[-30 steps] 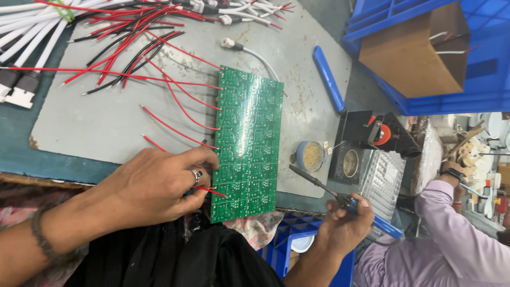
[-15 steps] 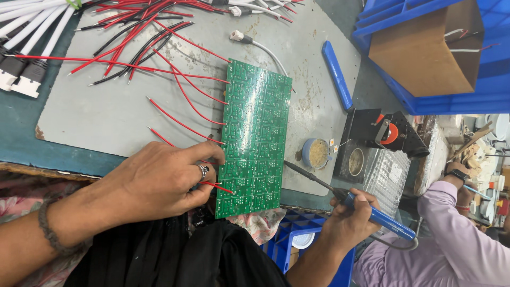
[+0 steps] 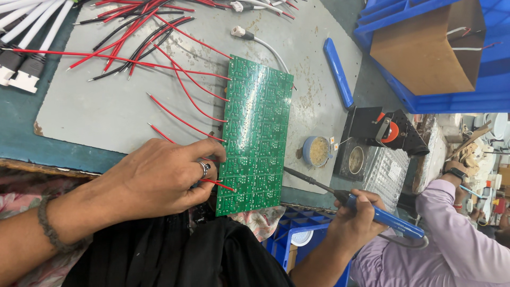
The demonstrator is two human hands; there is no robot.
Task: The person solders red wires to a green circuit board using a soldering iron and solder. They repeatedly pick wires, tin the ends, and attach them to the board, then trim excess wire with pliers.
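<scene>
Our left hand (image 3: 164, 178) pinches a red wire (image 3: 215, 183) against the near end of the green circuit board (image 3: 255, 135); our right hand (image 3: 353, 220) grips a blue soldering iron (image 3: 372, 211), its tip just right of the board's edge; the board's long axis runs away from us across the grey mat (image 3: 106, 111); the left hand sits nearer the joint.

Flat green circuit board (image 3: 255, 133), red-wired

Circuit board (image 3: 255, 135) lies on the mat (image 3: 106, 117) — wires (image 3: 133, 42) left, solder tin (image 3: 317, 151) right.
</scene>
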